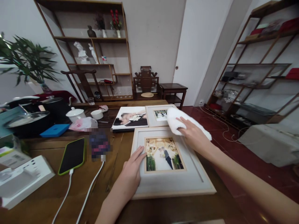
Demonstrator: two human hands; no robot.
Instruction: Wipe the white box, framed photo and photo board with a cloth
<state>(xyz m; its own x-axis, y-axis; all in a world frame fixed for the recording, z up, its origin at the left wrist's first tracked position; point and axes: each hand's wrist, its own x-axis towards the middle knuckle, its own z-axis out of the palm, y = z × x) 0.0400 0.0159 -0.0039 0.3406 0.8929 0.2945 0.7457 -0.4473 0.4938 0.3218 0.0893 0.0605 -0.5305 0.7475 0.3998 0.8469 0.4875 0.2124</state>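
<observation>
A large framed photo [171,182] with a wide pale mat lies flat on the wooden table [58,199] in front of me. My left hand [132,172] rests flat on its left edge, fingers stretched out. My right hand [192,133] presses a white cloth [177,119] onto the frame's upper right corner, fingers closed over the cloth. Behind it lie a smaller framed photo [158,115] and an unframed photo print [130,118].
A black phone in a green case [73,155] lies on the left, charging by a white cable [66,193]. A white box [21,180], a blue pad [54,130], dark pans [25,121], a white teapot [75,114] and a bowl [97,114] crowd the left. Shelves and a chair [146,81] stand behind.
</observation>
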